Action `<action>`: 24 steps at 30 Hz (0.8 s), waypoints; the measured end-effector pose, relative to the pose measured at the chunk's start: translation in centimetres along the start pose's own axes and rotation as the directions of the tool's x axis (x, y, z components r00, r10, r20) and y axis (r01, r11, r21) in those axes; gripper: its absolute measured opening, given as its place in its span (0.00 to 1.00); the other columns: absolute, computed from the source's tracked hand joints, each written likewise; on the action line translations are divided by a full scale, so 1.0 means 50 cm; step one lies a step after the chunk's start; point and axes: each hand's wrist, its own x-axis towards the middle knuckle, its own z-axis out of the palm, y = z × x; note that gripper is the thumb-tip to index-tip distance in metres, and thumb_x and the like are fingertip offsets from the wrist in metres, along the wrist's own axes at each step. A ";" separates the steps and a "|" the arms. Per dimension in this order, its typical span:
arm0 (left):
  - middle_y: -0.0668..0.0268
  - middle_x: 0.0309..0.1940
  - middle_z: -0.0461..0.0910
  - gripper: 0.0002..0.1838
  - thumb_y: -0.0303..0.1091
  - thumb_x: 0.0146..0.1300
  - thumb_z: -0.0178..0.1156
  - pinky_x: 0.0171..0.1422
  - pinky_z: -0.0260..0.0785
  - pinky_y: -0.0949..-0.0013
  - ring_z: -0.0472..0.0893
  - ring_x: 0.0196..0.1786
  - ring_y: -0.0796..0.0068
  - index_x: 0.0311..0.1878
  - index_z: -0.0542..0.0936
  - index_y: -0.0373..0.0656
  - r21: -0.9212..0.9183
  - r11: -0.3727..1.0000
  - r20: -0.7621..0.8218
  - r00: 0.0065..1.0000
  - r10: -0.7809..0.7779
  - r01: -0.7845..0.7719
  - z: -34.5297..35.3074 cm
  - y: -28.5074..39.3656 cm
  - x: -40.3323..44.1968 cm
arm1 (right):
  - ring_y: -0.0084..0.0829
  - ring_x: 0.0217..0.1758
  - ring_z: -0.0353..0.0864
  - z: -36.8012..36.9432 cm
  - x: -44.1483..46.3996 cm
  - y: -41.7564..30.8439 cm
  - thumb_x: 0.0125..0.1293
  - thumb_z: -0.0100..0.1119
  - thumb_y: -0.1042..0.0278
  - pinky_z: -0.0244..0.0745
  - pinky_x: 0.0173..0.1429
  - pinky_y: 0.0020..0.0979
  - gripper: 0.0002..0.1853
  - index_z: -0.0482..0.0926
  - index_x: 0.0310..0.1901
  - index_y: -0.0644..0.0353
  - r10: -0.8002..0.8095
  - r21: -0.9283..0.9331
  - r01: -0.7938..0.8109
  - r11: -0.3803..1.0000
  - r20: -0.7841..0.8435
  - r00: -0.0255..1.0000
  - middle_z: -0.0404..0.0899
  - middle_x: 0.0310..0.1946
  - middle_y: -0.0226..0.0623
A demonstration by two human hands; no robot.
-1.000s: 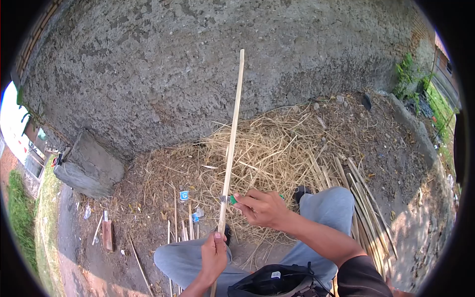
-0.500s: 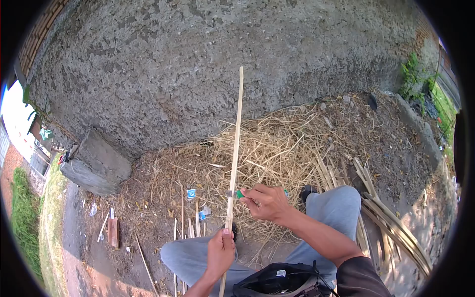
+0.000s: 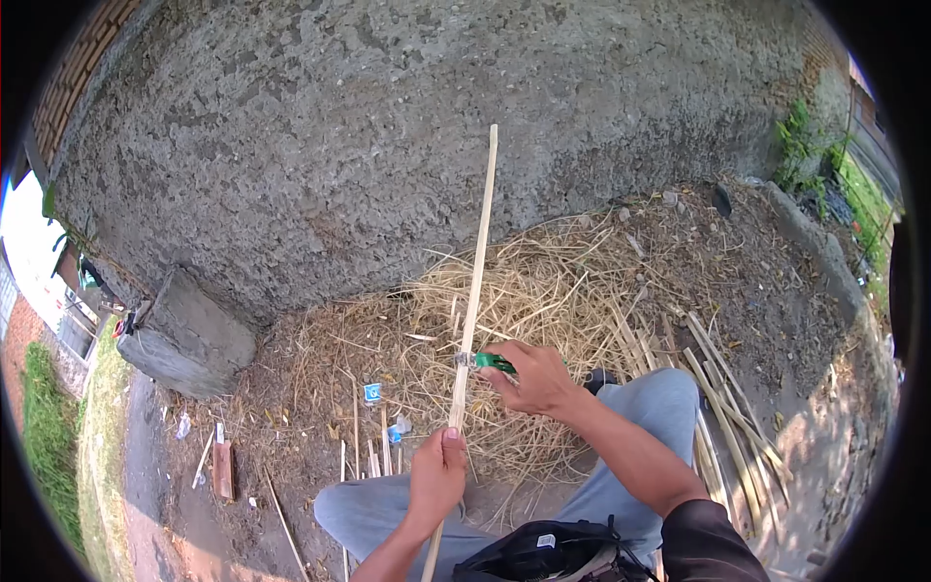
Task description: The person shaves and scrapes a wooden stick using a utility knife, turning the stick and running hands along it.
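My left hand [image 3: 436, 475] is closed round the lower part of a long, pale bamboo strip [image 3: 479, 262], which rises tilted slightly to the right in front of the wall. Its bottom end passes down over my lap. My right hand [image 3: 536, 380] grips a green-handled tool [image 3: 493, 363] with a short metal head [image 3: 465, 360] that lies against the strip, above my left hand. The tool's exact kind is too small to make out. Beneath the strip spreads a heap of thin shavings [image 3: 543, 281].
A rough grey wall [image 3: 369, 145] stands ahead. Split bamboo strips [image 3: 732, 417] lie by my right knee, with more sticks [image 3: 373, 456] by my left. A concrete block [image 3: 199, 325], a brown wooden piece [image 3: 223, 470] and a blue wrapper [image 3: 372, 392] are on the left. A black bag [image 3: 543, 548] rests at my lap.
The strip's top has swung a little to the right. My right hand and the tool have moved slightly right and up along it, and my left hand has risen slightly.
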 end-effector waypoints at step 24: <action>0.69 0.18 0.69 0.20 0.40 0.79 0.44 0.26 0.62 0.72 0.68 0.21 0.83 0.34 0.74 0.35 -0.191 0.978 0.076 0.995 -0.066 0.079 0.040 0.031 0.044 | 0.44 0.22 0.81 -0.012 -0.029 -0.035 0.57 0.59 0.72 0.73 0.23 0.42 0.08 0.70 0.36 0.60 0.187 -0.530 -0.075 0.845 0.161 0.969 0.80 0.24 0.42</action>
